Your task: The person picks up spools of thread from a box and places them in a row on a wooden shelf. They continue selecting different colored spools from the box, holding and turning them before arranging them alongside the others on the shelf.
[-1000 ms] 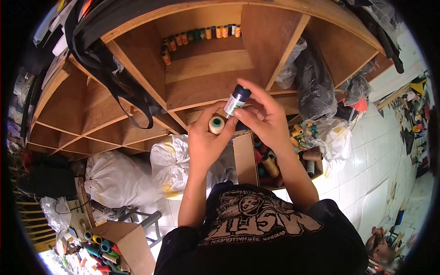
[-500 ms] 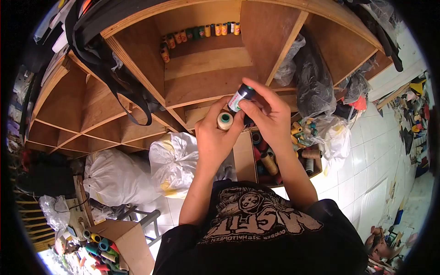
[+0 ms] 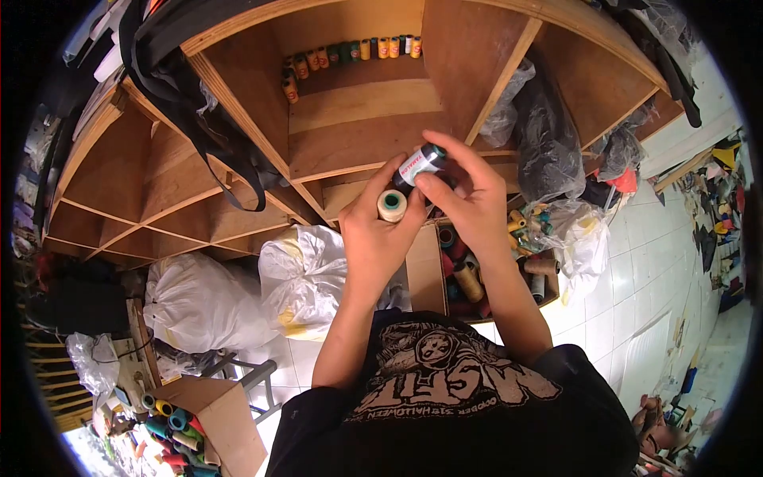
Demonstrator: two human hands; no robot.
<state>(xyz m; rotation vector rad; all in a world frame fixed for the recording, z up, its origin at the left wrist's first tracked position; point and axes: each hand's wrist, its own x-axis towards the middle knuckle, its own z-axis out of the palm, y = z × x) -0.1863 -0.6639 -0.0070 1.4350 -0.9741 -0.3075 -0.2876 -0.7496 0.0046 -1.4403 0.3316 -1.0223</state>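
Observation:
My left hand (image 3: 372,230) is closed around a cream thread spool (image 3: 392,205), whose green-rimmed end faces up. My right hand (image 3: 470,199) grips a dark thread spool (image 3: 420,164) with a white label, held tilted between thumb and fingers. The dark spool lies just above the cream one, and my left fingers reach its lower end. Whether more is held behind the right fingers is hard to tell. Both hands are in front of the wooden shelf (image 3: 362,147), where a row of spools (image 3: 383,48) stands at the back.
A box of spools (image 3: 425,278) is below my hands. White sacks (image 3: 298,278) stand to its left, beside a metal frame (image 3: 254,381). Another carton (image 3: 226,425) with spools is at the lower left. Plastic bags (image 3: 548,143) hang at the right of the shelf.
The dark spool has turned slightly in my fingers, so its label shows more. My view has shifted a little; both hands still hold their spools.

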